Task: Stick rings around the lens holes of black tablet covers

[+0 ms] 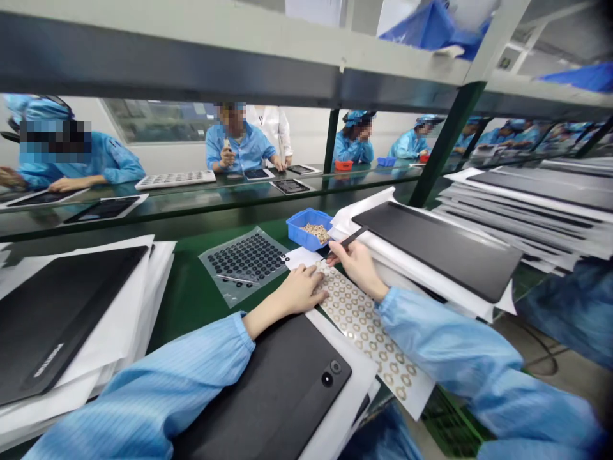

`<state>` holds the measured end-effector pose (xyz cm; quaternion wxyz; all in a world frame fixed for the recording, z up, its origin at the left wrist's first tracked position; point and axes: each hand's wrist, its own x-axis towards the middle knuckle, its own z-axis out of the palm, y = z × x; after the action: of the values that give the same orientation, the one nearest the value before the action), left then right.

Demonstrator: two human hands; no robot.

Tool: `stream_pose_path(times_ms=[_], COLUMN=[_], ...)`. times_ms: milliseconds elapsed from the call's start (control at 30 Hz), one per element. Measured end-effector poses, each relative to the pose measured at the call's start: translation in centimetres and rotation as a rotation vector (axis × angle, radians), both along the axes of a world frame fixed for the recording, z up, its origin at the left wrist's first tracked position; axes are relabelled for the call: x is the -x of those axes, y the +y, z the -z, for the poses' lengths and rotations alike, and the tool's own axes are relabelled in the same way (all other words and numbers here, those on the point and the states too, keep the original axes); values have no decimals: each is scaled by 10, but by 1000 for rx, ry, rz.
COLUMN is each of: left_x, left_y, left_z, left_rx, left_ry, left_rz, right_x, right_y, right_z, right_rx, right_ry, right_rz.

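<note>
My right hand (357,262) was closed round a slim dark tool, likely tweezers (355,236), pinched between thumb and fingers, its tip angled down toward the far end of a sheet of tan ring-shaped stickers (366,319). My left hand (301,289) lay over that same end, fingers half spread, thumb apart, closed round nothing that I could see. The sheet ran between a black tablet back cover (268,396) and a paper-lined stack of dark panels (435,246). As I judged it, a slip of the tip could have torn a ring or jabbed my left fingertips, they were so near. The sheet's near end seemed to jut past the table edge, so a brush of my right sleeve (445,338) might have dragged it askew. My left sleeve (191,377) lay across the cover and could have shifted or scuffed it. A careless knock might have spilled the small tan pieces from the blue bin (297,236) just beyond. My own fingers hid most of the tool's tip, so I couldn't tell whether it had caught a ring; the cover's lower part was cut off, and the pieces in the bin were too small to identify.
</note>
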<state>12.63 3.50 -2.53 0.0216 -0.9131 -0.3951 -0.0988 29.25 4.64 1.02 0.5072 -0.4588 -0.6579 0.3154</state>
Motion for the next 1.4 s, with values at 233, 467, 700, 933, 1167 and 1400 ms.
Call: stream_pose_path(times_ms=[233, 467, 700, 933, 1167, 1400], left_x=[1, 38, 43, 42, 40, 40], left_y=[-11, -130, -153, -152, -152, -152], left_z=[-16, -24, -11, -12, -14, -14], left_rx=[69, 194, 150, 179, 216, 218], left_ry=[-159, -294, -105, -122, -130, -122], left_rz=[-1, 99, 249, 244, 222, 241], right_x=[-14, -1, 0, 0, 0, 0], right_y=[-126, -149, -152, -155, -155, -157], right_z=[-2, 53, 43, 47, 47, 45], right_rx=[391, 442, 448, 408, 390, 350], right_ry=[203, 475, 330, 277, 266, 236], right_rz=[-198, -73, -17, 8, 3, 17])
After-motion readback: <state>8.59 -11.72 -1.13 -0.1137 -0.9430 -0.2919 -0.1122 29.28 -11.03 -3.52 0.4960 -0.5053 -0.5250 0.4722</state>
